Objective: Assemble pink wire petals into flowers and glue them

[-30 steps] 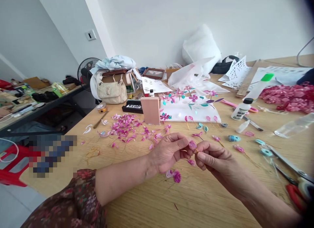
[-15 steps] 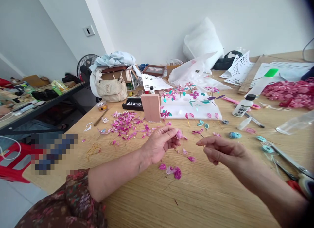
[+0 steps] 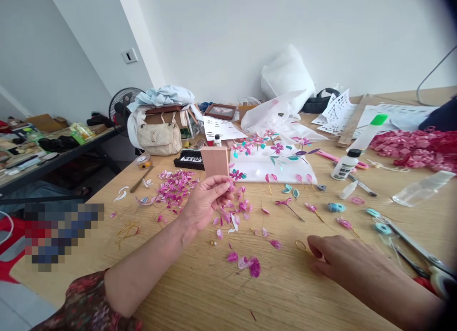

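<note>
My left hand point(image 3: 205, 200) is over the table in front of the wooden block, its thumb and forefinger pinched on a pink petal point(image 3: 232, 184). Lower on the right, my right hand point(image 3: 333, 255) is closed close to the tabletop. A loop of thin gold wire point(image 3: 301, 246) sticks out at its fingertips; the rest of it is hidden. Between the hands are loose petals and a pink bud on a dark stem point(image 3: 285, 202). Nearer me rests a deep pink flower point(image 3: 254, 267). A pile of pink petals point(image 3: 174, 188) spreads behind my left hand.
The wooden block point(image 3: 215, 160) stands upright beside a white sheet point(image 3: 257, 171) bearing finished flowers. On the right are a black-capped bottle point(image 3: 346, 164), a thread spool point(image 3: 336, 207), large scissors point(image 3: 416, 240) and a clear bottle point(image 3: 423, 188). A beige bag point(image 3: 160, 137) stands at the back left.
My left hand has moved left with the petal, towards the pile. My right hand has gone down and to the right, closer to the tabletop. The view has shifted slightly.
</note>
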The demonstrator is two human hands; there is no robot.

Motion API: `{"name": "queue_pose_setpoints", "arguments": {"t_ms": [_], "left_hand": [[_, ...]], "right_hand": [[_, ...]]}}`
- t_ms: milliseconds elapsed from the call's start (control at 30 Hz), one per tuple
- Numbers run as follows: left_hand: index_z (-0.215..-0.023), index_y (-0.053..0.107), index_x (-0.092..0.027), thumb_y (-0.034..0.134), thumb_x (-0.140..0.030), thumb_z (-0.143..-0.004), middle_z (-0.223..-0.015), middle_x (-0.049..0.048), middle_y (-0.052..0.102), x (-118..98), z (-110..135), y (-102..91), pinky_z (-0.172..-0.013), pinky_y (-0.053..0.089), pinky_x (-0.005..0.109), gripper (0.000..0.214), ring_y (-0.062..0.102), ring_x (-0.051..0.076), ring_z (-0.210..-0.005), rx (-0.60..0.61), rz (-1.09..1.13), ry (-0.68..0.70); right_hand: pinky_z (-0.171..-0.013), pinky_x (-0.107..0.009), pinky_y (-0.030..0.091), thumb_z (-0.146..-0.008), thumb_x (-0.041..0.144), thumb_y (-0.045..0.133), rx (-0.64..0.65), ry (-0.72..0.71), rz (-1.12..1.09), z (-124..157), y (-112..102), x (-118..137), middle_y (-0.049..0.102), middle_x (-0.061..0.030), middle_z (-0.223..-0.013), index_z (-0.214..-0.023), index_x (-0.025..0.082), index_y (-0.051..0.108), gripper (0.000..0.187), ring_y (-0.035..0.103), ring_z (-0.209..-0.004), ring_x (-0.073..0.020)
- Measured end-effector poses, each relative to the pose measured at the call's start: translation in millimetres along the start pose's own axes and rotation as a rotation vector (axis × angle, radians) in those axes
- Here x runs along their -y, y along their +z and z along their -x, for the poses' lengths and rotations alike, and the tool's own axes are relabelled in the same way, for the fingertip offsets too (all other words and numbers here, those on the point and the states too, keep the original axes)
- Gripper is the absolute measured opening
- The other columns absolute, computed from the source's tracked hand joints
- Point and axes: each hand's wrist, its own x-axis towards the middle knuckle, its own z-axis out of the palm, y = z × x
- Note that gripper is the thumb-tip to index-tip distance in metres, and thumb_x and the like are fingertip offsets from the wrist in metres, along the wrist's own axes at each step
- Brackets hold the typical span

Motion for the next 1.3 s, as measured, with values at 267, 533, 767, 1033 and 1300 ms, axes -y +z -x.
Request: {"name": "queue_pose_setpoints", "arguments": {"t_ms": [267, 533, 767, 1033, 1300], "left_hand": [[-0.078, 0.062, -0.015, 0.065, -0.021, -0.069, -0.069, 0.0004, 0.062, -2, 15, 18.0, -0.052, 0.039, 0.019, 0.011, 0.054, 0.006, -0.053, 0.166, -0.050, -0.103], [-0.071, 0.061, -0.014, 0.070, -0.026, -0.063, -0.054, -0.0027, 0.052, 22, 25, 49.8, -0.049, 0.030, 0.020, 0.018, 0.043, 0.005, -0.048, 0.201, 0.008, -0.222], [-0.087, 0.057, -0.015, 0.057, -0.039, -0.075, -0.066, -0.0002, 0.052, 31, 18, 36.8, -0.055, 0.035, 0.021, 0.027, 0.049, 0.008, -0.058, 0.344, -0.105, -0.184], [-0.065, 0.051, -0.015, 0.057, -0.038, -0.074, -0.060, -0.0023, 0.044, 41, 18, 35.8, -0.051, 0.029, 0.021, 0.025, 0.037, 0.008, -0.055, 0.362, -0.417, 0.042], [-0.057, 0.046, -0.018, 0.050, -0.026, -0.079, -0.060, 0.0004, 0.045, 41, 19, 33.2, -0.060, 0.032, 0.025, 0.024, 0.042, 0.013, -0.061, 0.331, -0.747, 0.371]], "right_hand": [[-0.048, -0.029, 0.042, -0.073, 0.041, 0.049, -0.236, -0.082, -0.584, 1, -27, 23, 0.065, -0.0038, -0.070, -0.070, 0.025, 0.059, 0.020, 0.058, -0.056, -0.0190], [-0.064, -0.028, 0.046, -0.078, 0.035, 0.051, -0.236, -0.288, -1.087, -10, -11, 61, 0.064, -0.0018, -0.070, -0.073, 0.022, 0.060, 0.017, 0.058, -0.068, -0.0168], [-0.064, -0.027, 0.044, -0.079, 0.036, 0.051, -0.234, -0.234, -1.102, -11, 2, 55, 0.061, 0.0000, -0.066, -0.068, 0.021, 0.061, 0.021, 0.056, -0.065, -0.0156], [-0.053, -0.024, 0.040, -0.075, 0.038, 0.051, -0.225, -0.198, -0.949, -10, 5, 56, 0.056, 0.0011, -0.057, -0.060, 0.020, 0.056, 0.024, 0.052, -0.057, -0.0146], [-0.051, -0.024, 0.040, -0.077, 0.043, 0.041, -0.261, -0.159, -0.779, -5, 5, 63, 0.047, 0.0006, -0.052, -0.053, 0.020, 0.047, 0.034, 0.048, -0.052, -0.0148]]}}
